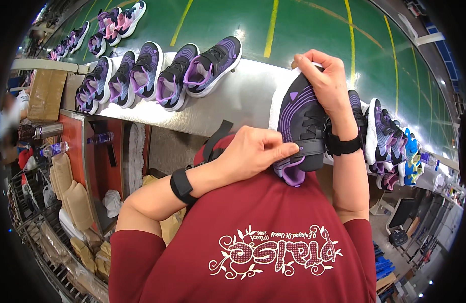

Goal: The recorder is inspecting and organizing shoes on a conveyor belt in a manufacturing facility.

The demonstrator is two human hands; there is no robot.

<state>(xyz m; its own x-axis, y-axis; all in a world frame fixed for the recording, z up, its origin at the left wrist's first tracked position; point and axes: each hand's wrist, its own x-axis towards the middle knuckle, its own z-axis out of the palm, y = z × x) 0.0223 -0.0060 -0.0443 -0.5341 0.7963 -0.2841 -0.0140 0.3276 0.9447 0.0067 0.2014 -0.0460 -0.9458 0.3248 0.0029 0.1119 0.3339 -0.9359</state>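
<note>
A black sneaker (pixel 302 118) with purple line patterns, a white sole and a purple lining is held up against my chest, toe pointing away from me. My right hand (pixel 328 83) is closed over its toe; a small tan edge shows by the fingertips, too little of it to name. With fingers curled, my left hand (pixel 258 149) presses its thumb at the end of the black strap (pixel 312 147) across the shoe's opening. Whether it pinches the strap or the shoe's side is hidden behind the fingers.
A silver ledge (pixel 233 108) carries a row of matching sneakers (pixel 175 78) at left. More shoes stand at right, one blue and yellow (pixel 410 156). Beyond runs a green surface (pixel 314 30) with yellow lines. A cardboard box (pixel 46 94) and wire rack (pixel 38 237) are at left.
</note>
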